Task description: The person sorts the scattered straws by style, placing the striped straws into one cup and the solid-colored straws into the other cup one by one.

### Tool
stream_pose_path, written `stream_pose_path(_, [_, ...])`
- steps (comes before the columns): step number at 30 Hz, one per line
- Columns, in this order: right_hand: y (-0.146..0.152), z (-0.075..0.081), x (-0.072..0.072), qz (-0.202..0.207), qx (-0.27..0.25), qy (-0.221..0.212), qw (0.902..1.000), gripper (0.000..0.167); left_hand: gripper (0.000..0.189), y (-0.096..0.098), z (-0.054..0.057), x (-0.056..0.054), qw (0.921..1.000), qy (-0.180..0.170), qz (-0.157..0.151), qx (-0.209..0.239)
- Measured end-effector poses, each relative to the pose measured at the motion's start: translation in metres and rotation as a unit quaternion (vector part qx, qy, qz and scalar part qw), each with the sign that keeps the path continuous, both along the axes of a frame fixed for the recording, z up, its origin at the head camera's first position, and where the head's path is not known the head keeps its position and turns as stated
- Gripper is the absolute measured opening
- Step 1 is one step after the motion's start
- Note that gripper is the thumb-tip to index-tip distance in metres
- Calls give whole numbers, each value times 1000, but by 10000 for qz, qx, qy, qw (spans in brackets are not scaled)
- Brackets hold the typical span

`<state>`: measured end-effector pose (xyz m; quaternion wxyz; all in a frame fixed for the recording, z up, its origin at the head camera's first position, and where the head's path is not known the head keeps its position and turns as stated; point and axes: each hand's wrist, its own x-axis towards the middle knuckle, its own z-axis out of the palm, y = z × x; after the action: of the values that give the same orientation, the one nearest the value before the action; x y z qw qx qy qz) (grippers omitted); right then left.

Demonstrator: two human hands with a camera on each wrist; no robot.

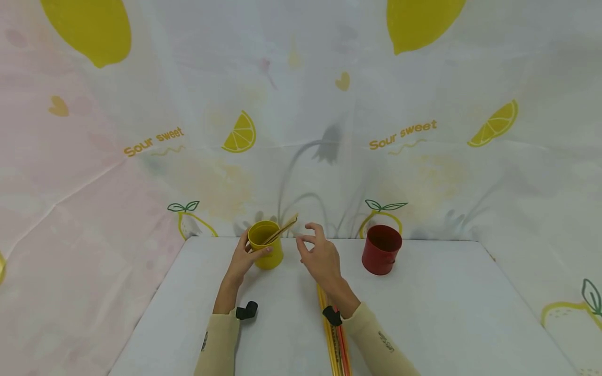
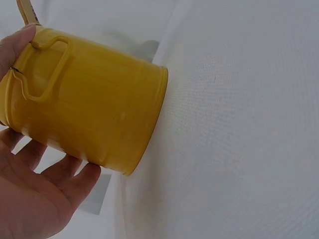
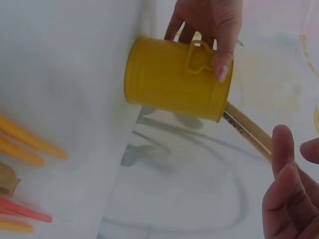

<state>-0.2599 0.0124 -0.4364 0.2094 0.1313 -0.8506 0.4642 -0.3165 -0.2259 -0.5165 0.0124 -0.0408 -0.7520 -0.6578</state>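
My left hand (image 1: 245, 256) grips a yellow metal pot (image 1: 271, 257) from its left side, the thumb near the rim by a small wire handle (image 2: 60, 74). The pot stands upright at the back of the white table. A flat tan stick (image 1: 284, 228) with dark lettering leans out of its mouth towards the right. My right hand (image 1: 323, 258) is raised just right of that stick, its thumb and forefinger bent and apart with nothing between them. In the right wrist view, a finger overlaps the far end of the stick.
A red metal pot (image 1: 382, 250) stands at the back right. Several long yellow and red sticks (image 1: 335, 339), with a tan lettered one among them, lie on the table (image 1: 423, 324) below my right forearm. A lemon-printed cloth (image 1: 301, 104) hangs behind the table.
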Motion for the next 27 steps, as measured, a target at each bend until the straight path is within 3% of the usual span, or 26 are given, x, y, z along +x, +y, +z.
stream_pose_path(6, [9, 2, 4, 145, -32, -332, 9993, 38, 88, -2, -2, -1, 10000, 39, 21, -11])
stream_pose_path(15, [23, 1, 9, 377, 419, -609, 9965, 40, 89, -1, -2, -3, 10000, 1, 1, -21])
stream_pose_path(23, [32, -5, 16, 634, 810, -885, 9907, 46, 90, 2, 19, 8, 9997, -130, -199, 107])
stream_pose_path(27, [38, -7, 18, 776, 1157, -925, 9859, 48, 90, 2, 17, 7, 9997, -114, -186, 97])
